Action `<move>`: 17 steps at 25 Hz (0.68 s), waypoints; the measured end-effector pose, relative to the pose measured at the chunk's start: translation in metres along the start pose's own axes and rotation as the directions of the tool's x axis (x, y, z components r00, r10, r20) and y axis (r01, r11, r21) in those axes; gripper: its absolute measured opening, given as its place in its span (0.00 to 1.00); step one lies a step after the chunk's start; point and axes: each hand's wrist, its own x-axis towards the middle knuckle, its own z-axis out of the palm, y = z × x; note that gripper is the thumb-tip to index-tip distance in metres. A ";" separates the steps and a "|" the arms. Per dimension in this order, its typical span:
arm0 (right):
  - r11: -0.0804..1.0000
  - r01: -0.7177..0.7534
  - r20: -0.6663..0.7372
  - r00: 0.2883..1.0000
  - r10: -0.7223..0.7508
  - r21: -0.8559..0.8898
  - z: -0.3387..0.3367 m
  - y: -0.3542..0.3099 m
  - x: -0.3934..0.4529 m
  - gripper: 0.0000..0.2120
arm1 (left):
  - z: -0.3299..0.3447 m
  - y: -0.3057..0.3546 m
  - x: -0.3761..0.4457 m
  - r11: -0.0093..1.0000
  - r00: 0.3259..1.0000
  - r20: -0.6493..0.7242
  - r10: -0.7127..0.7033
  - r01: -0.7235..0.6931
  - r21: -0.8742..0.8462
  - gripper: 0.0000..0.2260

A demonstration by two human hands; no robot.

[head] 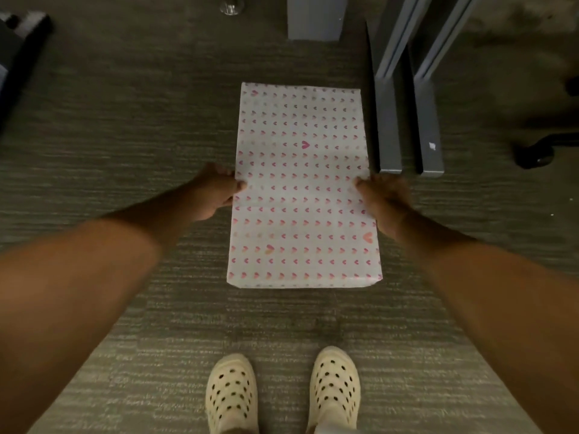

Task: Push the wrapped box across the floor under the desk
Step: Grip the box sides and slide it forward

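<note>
A flat wrapped box [302, 186], white paper with rows of small pink hearts, lies lengthwise on the grey carpet in front of me. My left hand [216, 191] grips its left long edge, thumb on top. My right hand [383, 200] grips the right long edge at about the same height, thumb on the paper. Both arms reach forward and down. The box's underside and the fingers beneath the edges are hidden.
Two grey metal desk feet [390, 126] [429, 133] run along the floor just right of the box. A grey desk leg [315, 17] stands behind it. A chair castor [532, 153] sits at the right, a dark chair base [18, 57] at the far left. My cream perforated shoes [282, 393] are below.
</note>
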 end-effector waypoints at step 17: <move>0.999 0.023 -0.153 0.988 -0.029 -0.044 0.056 -0.054 0.176 0.28 | 0.007 0.064 0.174 0.997 0.996 -0.038 0.081 -0.081 0.016 0.05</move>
